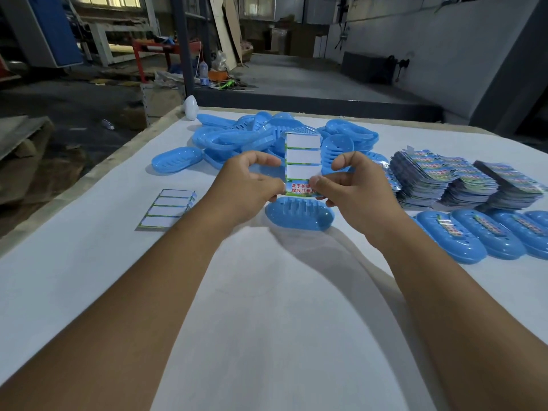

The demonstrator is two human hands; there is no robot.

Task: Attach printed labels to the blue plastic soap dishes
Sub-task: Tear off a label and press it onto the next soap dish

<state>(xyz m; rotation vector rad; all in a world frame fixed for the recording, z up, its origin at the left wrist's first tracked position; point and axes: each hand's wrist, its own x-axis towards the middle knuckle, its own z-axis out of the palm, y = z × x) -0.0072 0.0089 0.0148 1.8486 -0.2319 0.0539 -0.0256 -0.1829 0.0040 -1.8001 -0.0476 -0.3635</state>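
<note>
In the head view, both hands hold a label sheet [302, 161] upright just above a lone soap dish [299, 214] on the white table [267, 292]. The left hand [246, 185] pinches the sheet's lower left edge between thumb and curled fingers; the right hand [353, 185] pinches its lower right edge the same way, thumb tip on the printed strip. The sheet rises between the two hands, its upper part clear of the fingers: three blank white panels show with part of a fourth, and one printed label [299, 189] with red characters on green sits at the bottom, right between the thumbs. The dish lies ribbed side up directly under the hands, not touching them as far as can be told. Left of the dish, well apart, a spent sheet [166, 210] lies flat with four blank panels. Behind the dish, a pile of dishes [267, 137] is heaped too tangled to count, with one single dish [177, 159] at its left edge. Right of the dish, three stacks of sheets [462, 179] stand side by side, and in front of them a row of labelled dishes [486, 235] runs to the frame edge; four show, the last cut off. A white object [190, 107] sits at the table's far left corner.
</note>
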